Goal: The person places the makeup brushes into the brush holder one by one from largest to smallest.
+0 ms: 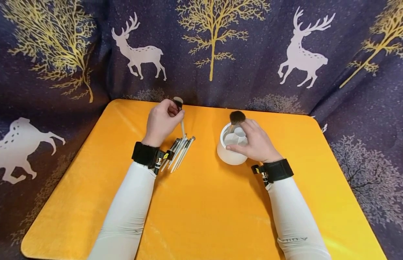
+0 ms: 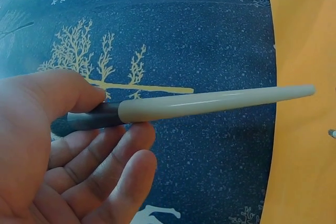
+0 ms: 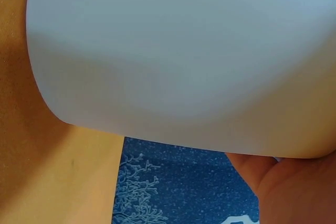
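Note:
My left hand (image 1: 162,119) pinches a makeup brush (image 2: 210,102) by its dark ferrule, between thumb and fingertips. In the head view the bristles point up and the pale handle tapers down over a bunch of makeup brushes (image 1: 180,151) lying on the table. My right hand (image 1: 258,141) grips a round white brush holder (image 1: 232,157), thumb at the near rim and fingers around the far side. Inside it are dividers, and a large brush with fluffy dark bristles (image 1: 237,117) stands in a back compartment. The holder's smooth wall (image 3: 173,66) fills most of the right wrist view.
An orange cloth-covered table (image 1: 201,216) lies under everything. Behind it hangs a dark blue curtain (image 1: 188,65) printed with white deer and yellow trees, close along the table's back edge.

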### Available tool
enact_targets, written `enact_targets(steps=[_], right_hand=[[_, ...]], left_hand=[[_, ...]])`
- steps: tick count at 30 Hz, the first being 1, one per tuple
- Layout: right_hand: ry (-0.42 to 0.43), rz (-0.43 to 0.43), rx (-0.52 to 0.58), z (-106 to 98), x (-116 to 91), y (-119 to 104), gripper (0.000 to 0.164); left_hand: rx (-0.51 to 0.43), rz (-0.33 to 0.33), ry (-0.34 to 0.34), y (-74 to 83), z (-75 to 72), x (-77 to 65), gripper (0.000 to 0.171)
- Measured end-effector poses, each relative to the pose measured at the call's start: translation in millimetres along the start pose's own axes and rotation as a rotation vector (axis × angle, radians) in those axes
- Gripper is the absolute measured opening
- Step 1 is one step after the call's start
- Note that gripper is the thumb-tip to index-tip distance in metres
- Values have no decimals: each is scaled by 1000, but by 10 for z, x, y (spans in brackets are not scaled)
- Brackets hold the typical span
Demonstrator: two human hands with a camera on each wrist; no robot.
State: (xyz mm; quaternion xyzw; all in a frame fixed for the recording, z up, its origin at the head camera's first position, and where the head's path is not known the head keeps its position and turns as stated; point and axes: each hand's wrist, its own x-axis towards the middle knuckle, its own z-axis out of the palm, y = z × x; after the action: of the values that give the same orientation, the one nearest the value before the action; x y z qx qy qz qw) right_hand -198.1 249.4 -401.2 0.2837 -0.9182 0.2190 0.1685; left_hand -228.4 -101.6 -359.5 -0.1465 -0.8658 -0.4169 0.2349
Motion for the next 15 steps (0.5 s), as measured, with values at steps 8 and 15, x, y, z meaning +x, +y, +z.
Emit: enact_targets(steps=[8,15], right_hand=[[-3,-5,8,8,-6,21,84],[4,-1,7,-4,-5,14,83]], left_hand=[[-28,64,41,55,41,1,19],[-74,151,84,119,77,4,19]])
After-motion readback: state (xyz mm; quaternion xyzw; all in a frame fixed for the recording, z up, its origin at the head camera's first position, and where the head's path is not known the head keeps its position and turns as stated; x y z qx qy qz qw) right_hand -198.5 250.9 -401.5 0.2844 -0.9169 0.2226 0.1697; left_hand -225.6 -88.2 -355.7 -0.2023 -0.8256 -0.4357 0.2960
